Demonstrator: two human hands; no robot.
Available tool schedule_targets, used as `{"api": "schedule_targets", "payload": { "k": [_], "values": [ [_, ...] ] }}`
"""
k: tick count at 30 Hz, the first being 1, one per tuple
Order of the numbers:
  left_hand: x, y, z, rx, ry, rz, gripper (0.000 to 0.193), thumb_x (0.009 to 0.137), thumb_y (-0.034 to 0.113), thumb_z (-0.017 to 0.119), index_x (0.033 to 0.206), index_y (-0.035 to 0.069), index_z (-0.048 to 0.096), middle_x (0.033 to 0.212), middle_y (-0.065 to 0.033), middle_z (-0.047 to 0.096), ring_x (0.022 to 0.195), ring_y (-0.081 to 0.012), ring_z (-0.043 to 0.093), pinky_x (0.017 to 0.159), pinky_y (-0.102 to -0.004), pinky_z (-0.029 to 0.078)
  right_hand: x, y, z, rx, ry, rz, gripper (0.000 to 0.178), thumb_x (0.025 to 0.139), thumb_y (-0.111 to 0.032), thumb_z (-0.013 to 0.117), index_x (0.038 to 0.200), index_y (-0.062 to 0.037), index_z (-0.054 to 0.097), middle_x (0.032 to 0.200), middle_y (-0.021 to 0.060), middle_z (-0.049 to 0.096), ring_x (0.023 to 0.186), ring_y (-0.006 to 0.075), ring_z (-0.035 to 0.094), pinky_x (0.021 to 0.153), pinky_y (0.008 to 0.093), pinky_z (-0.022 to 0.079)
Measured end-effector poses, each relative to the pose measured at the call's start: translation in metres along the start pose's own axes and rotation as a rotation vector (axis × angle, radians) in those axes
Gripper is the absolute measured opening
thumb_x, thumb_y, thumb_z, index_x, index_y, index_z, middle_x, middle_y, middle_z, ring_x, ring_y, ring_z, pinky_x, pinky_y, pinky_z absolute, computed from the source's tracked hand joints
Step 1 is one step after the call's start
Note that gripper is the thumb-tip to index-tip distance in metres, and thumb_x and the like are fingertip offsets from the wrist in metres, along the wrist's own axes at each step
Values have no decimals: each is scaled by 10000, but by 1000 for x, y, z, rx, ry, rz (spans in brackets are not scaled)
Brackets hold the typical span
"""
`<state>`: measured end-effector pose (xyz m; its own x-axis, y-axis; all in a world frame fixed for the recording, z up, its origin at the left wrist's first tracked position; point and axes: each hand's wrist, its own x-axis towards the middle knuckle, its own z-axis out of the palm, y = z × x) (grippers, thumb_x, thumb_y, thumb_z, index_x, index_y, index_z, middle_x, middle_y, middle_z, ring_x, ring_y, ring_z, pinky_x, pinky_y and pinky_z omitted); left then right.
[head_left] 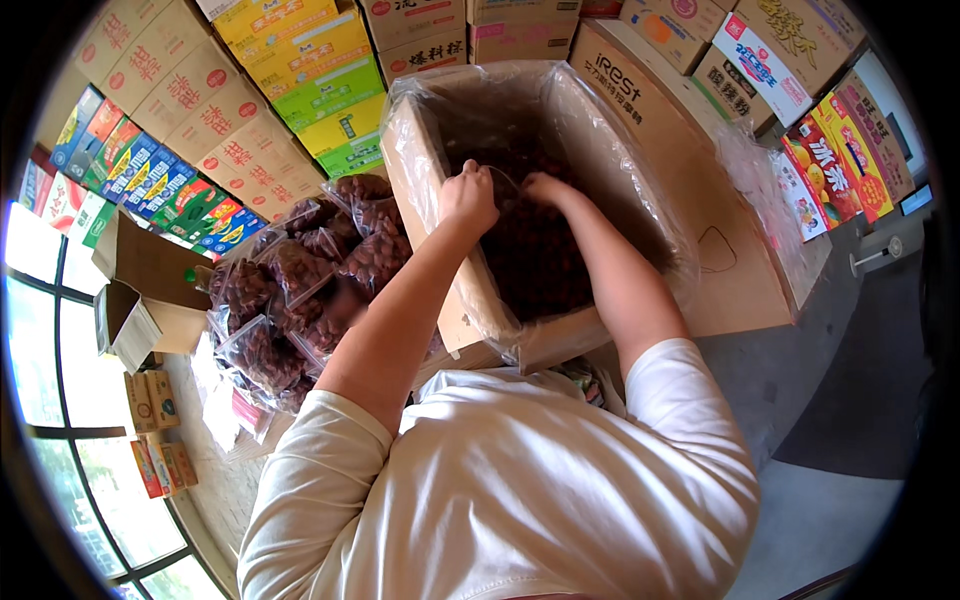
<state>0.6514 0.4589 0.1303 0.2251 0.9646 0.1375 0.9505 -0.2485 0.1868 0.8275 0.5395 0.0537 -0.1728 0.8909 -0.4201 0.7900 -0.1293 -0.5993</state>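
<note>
Two hands sit close together, the left hand (470, 196) with fingers bent, their grip unclear, the right hand (546, 188) at its three o'clock with fingers too shadowed to tell, above dark fruit (535, 265) spreading toward six o'clock in a lined carton (560, 343), filled bags (300, 268) at eight o'clock.

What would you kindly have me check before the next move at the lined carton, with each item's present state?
1. Carton open at the top: ok.
2. Clear plastic liner draped over the carton's rim: ok.
3. Dark reddish pieces left inside the carton: ok.
4. Left hand gripping something firmly: cannot tell; the fingertips are hidden.
5. Right hand holding any pieces: cannot tell; its fingers are in shadow.
6. Filled clear bags outside the carton, to its left: ok.
</note>
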Motion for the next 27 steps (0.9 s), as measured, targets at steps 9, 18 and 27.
{"api": "schedule_targets", "payload": {
  "k": [9,18,27],
  "values": [
    [2,7,-6,-21,-32,2,283,697,129,631,960,41,576,1049,-119,565,877,-262,628,756,-336,507,-20,37,57,-421,-313,248,923,681,-449,704,1433,-167,248,1488,157,169,1347,392,187,1022,540,297],
    [2,4,-1,-122,11,-24,264,670,63,575,932,42,589,1001,-117,582,869,-301,620,748,-383,505,-45,3,53,-573,-568,51,950,655,-584,678,1417,-152,312,1477,127,251,1342,346,243,1090,446,220],
    [0,3,1,-131,55,25,233,664,54,572,896,33,595,957,-122,594,838,-295,626,738,-374,507,23,94,113,-450,-894,-20,723,768,-511,623,1311,-61,466,1355,113,448,1226,264,412,1040,378,310]
  ]
}}
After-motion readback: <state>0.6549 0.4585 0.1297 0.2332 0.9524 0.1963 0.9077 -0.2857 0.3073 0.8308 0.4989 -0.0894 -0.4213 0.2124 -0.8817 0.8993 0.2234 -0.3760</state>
